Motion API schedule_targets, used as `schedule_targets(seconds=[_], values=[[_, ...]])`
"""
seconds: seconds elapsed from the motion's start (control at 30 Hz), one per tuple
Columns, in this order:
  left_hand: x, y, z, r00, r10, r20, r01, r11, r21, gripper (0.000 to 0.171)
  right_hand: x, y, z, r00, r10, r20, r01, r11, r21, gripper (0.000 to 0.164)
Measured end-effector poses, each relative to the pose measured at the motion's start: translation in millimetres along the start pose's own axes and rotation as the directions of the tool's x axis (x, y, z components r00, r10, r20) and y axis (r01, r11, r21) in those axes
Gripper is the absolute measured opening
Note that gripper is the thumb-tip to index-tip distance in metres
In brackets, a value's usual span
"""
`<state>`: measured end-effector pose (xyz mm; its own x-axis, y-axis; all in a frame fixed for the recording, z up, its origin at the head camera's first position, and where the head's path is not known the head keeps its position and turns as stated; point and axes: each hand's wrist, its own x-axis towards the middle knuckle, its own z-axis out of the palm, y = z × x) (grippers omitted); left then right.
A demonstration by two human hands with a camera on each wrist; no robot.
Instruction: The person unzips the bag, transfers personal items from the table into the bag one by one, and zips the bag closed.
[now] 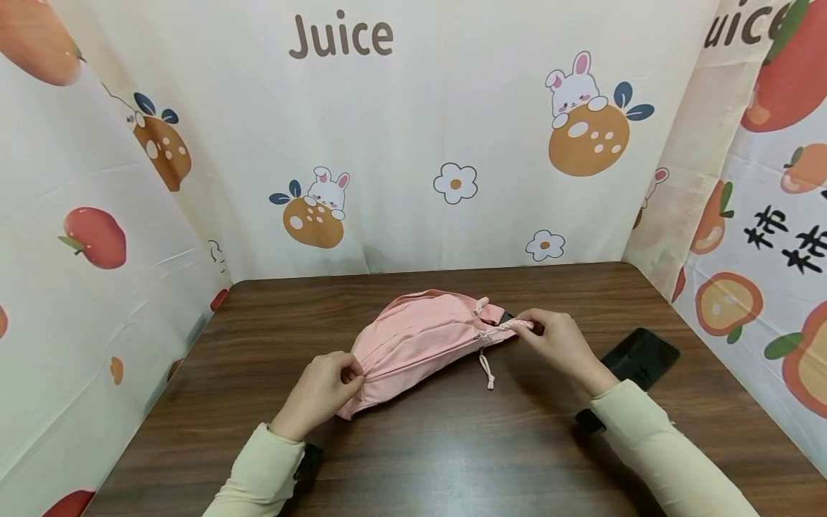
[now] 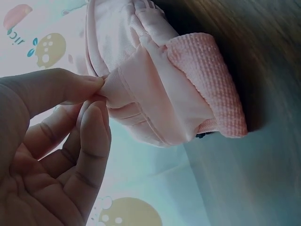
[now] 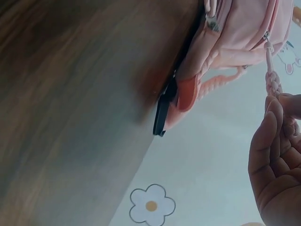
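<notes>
A pink waist bag (image 1: 416,341) lies on the wooden table, its long zip side facing me. At the bag's left end, my left hand (image 1: 318,391) pinches a fold of the fabric between thumb and forefinger. My right hand (image 1: 561,343) pinches a braided cord zipper pull (image 3: 271,84) and holds it stretched out from the bag's right end. A second cord pull (image 1: 487,370) hangs down the front. In the left wrist view, a ribbed pink strap (image 2: 207,77) curls by the bag's end. The right wrist view has a black buckle (image 3: 164,106) at the other end.
A flat black phone-like object (image 1: 642,357) lies on the table (image 1: 452,459) to the right, beyond my right forearm. Printed curtains (image 1: 413,143) with fruit and rabbits stand along the back and both sides.
</notes>
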<state>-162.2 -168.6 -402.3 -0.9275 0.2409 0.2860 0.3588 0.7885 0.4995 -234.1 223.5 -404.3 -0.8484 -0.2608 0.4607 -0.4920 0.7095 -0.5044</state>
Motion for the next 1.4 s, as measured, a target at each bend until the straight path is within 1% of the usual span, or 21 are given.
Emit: schedule_targets(seconds=[0.17, 0.3, 0.53, 0.7, 0.8, 0.97, 1.07, 1.27, 1.4], values=[[-0.5, -2.4, -0.7, 1.000, 0.003, 0.008, -0.003, 1.000, 0.001, 0.018, -1, 8, -2, 0.999, 0.040, 0.017, -0.039, 0.999, -0.031, 0.010], [-0.5, -3.4, -1.8, 1.000, 0.014, 0.006, -0.014, 1.000, 0.004, 0.018, -2, 15, -5, 0.997, 0.071, 0.030, -0.070, 0.997, -0.031, 0.012], [-0.5, -3.7, -3.4, 1.000, 0.026, 0.009, -0.026, 1.000, 0.009, 0.017, -2, 21, -4, 0.994, 0.083, 0.067, -0.081, 0.996, -0.032, 0.014], [-0.9, -3.2, -3.5, 1.000, 0.029, 0.007, -0.029, 1.000, 0.010, 0.018, -1, 22, -1, 0.989, 0.095, 0.116, -0.090, 0.995, -0.051, 0.011], [-0.7, -2.6, -3.5, 1.000, 0.029, 0.010, -0.029, 1.000, 0.011, 0.018, -1, 23, 0, 0.981, 0.108, 0.158, -0.099, 0.993, -0.066, 0.010], [0.1, -2.0, -3.5, 0.999, 0.028, 0.019, -0.028, 0.999, 0.015, 0.018, -1, 24, 0, 0.963, 0.121, 0.240, -0.101, 0.990, -0.095, 0.010], [0.3, -1.9, -3.5, 0.999, 0.030, 0.023, -0.030, 0.999, 0.017, 0.018, -1, 23, 0, 0.950, 0.113, 0.292, -0.090, 0.992, -0.090, 0.010], [0.1, -1.7, -3.6, 0.999, 0.025, 0.029, -0.026, 1.000, 0.015, 0.018, 1, 20, 2, 0.905, 0.120, 0.408, -0.084, 0.991, -0.106, 0.014], [0.2, -1.7, -3.5, 0.999, 0.021, 0.032, -0.021, 1.000, 0.009, 0.018, 0, 16, 4, 0.876, 0.116, 0.468, -0.075, 0.992, -0.105, 0.015]])
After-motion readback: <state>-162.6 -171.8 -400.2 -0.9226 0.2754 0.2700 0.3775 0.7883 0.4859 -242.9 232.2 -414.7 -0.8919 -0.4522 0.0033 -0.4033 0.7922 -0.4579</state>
